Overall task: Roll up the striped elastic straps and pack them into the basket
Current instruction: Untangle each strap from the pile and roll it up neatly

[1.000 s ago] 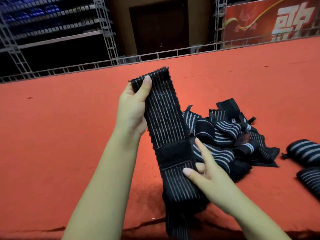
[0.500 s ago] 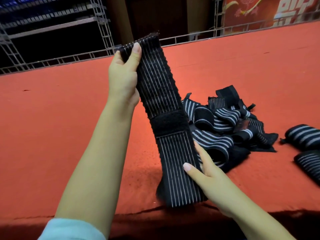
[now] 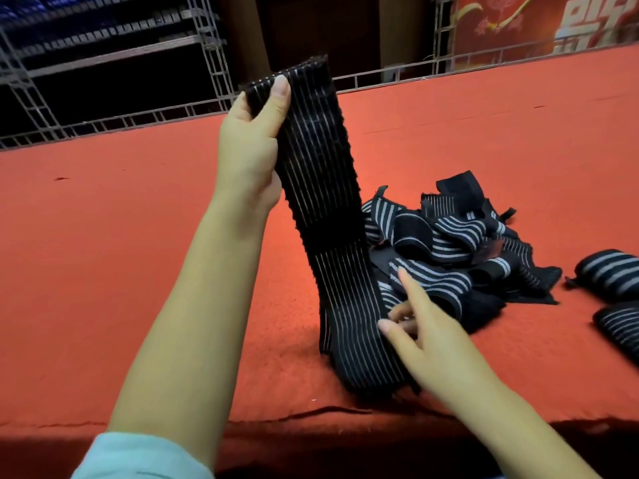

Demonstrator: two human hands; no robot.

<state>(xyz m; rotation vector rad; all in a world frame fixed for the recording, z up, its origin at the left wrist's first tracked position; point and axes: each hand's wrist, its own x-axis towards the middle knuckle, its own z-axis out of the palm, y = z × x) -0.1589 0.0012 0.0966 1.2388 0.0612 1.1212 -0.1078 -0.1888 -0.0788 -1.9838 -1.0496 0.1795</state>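
Note:
A long black strap with thin white stripes (image 3: 328,209) hangs stretched over the red carpeted surface (image 3: 121,271). My left hand (image 3: 252,146) pinches its top end, thumb on the front. My right hand (image 3: 418,326) is at the strap's lower right edge, thumb touching the fabric and fingers spread behind it. The strap's bottom end rests on the carpet near the front edge. No basket is in view.
A tangled pile of loose striped straps (image 3: 463,250) lies just right of the held strap. Two rolled straps (image 3: 608,274) (image 3: 622,326) lie at the far right. A metal truss rail (image 3: 103,122) lines the carpet's far edge.
My left hand has lifted the strap's top end higher, pulling it straighter, so its bottom end came up onto the carpet. My right hand slid down towards the strap's lower end.

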